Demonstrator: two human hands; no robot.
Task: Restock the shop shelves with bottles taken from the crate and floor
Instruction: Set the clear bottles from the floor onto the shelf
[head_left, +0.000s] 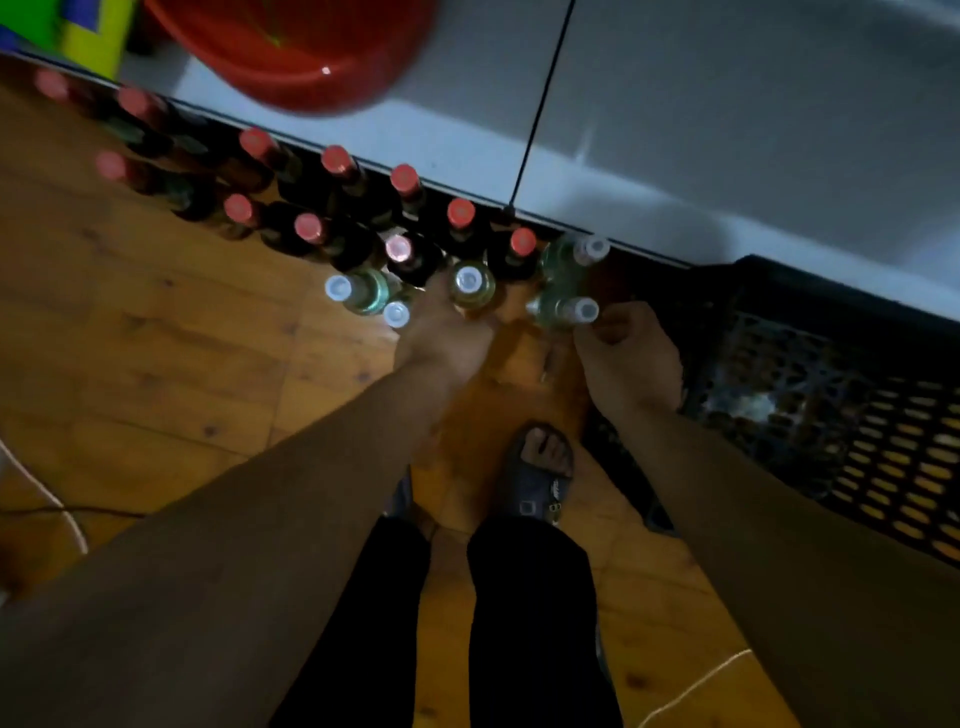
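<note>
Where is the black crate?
The crate sits on the floor at the right of the head view, next to the right hand and the white-capped bottles.

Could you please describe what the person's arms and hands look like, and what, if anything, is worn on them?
The left forearm and right forearm are bare, with no sleeves in view. The left hand and right hand wear no gloves. I can see no watch, bracelet or ring, though the picture is dim and blurred.
</note>
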